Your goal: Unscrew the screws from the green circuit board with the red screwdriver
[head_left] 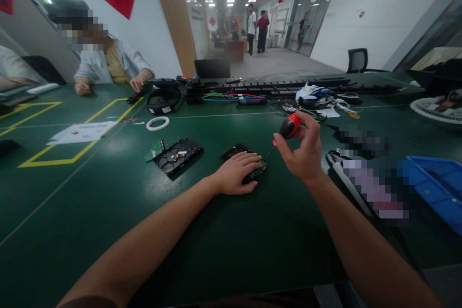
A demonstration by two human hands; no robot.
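Note:
My left hand [238, 173] lies over a black hard drive [234, 150], its fingers across the top and its thumb along the near side. The palm and fingers hide most of the drive; a strip of green circuit board [260, 169] shows beside the fingertips. Between the thumb and fingers of my right hand [305, 151] is a red and black screwdriver [288, 126]. Its thin shaft slants down left to the board's right end; whether the tip touches a screw I cannot tell. Left of my hands, an opened hard drive [180, 156] rests with a loose green circuit board [155, 151] at its corner.
A white ring [158, 123] and a black strapped device [164, 100] sit farther back. Cables and black rails [274, 89] line the far edge, near white-blue gloves [312, 92]. A blue bin [438, 185] stands at right. Across the table sits a person [115, 65].

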